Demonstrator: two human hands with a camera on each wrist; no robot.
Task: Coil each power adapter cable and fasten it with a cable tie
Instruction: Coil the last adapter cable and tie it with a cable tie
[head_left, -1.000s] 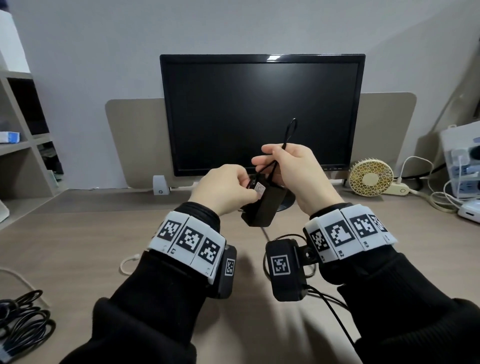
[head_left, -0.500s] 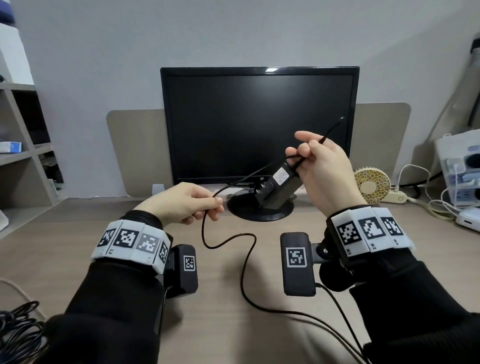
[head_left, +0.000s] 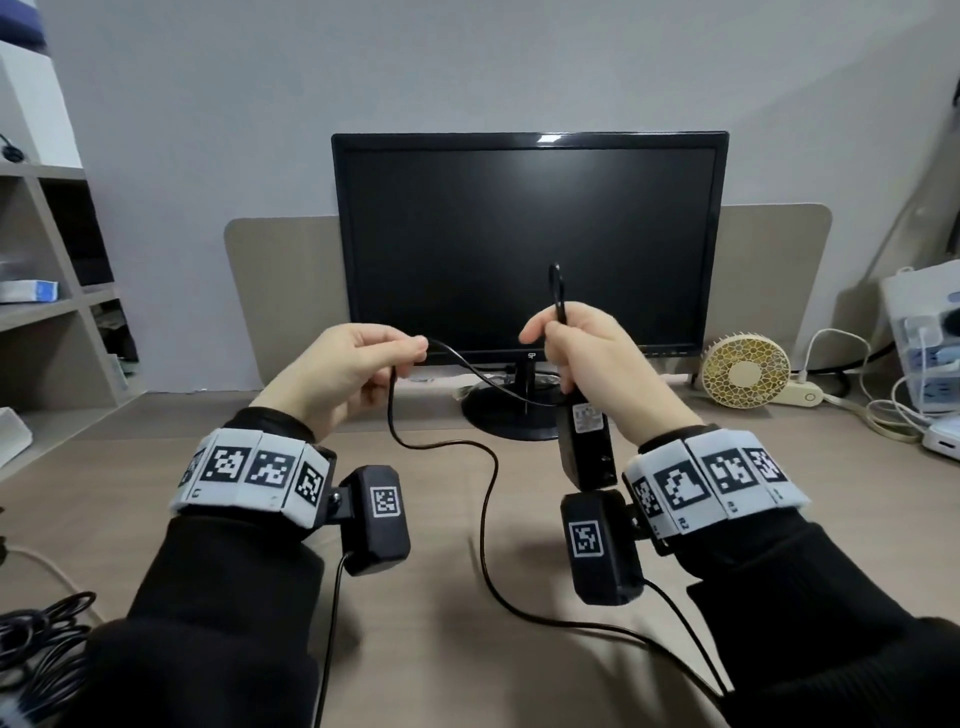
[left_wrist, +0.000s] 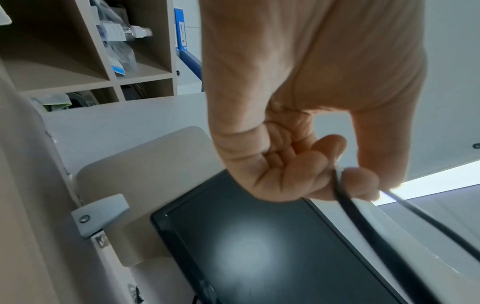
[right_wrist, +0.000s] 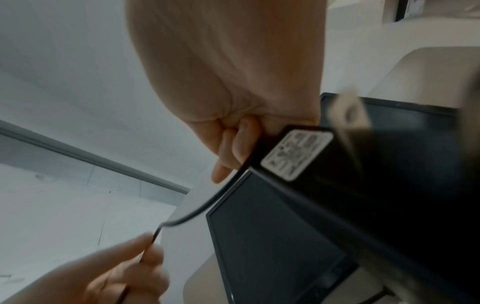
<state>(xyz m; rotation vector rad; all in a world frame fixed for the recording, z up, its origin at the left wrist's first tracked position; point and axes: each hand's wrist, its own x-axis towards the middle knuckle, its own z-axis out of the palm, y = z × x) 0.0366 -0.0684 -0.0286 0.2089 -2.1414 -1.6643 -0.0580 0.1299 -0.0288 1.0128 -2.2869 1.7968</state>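
Note:
My right hand grips a black power adapter that hangs down from the fist, white label facing me. A small loop of its black cable sticks up above the fist. The cable runs left to my left hand, which pinches it between thumb and forefinger. From there the slack drops to the desk and trails toward the front right. Both hands are raised in front of the monitor. No cable tie shows.
A bundle of black cables lies at the desk's front left edge. A small beige fan, white cords and a power strip crowd the back right. Shelves stand at the left.
My left hand has risen and come nearer the right, still pinching the cable. My right hand turned the adapter from tilted to hanging straight down, with a loop now upright above the fist.

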